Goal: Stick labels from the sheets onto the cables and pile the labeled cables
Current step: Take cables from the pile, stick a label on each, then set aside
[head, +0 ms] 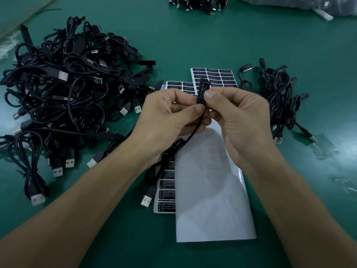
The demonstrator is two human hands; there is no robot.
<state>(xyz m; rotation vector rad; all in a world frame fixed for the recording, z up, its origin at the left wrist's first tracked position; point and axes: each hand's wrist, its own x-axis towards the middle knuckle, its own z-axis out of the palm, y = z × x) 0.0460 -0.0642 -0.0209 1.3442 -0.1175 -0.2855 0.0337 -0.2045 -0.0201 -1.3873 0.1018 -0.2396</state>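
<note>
Both hands hold one black cable's small controller block (202, 91) above the table's middle. My left hand (170, 115) pinches its lower end with the thumb. My right hand (237, 117) pinches its side, thumb on the label that reads "LED CONTROLLER". The cable's cord (168, 151) hangs down to a USB plug (146, 199) lying on the table. Label sheets lie behind the hands (222, 77), and another label sheet (167, 190) lies below them, partly under a blank white backing sheet (212, 200).
A big tangled heap of black USB cables (63, 89) fills the left side. A smaller pile of cables (278, 97) lies at the right. More cables (199, 3) and a plastic bag (313, 6) lie at the far edge of the green mat (193, 39).
</note>
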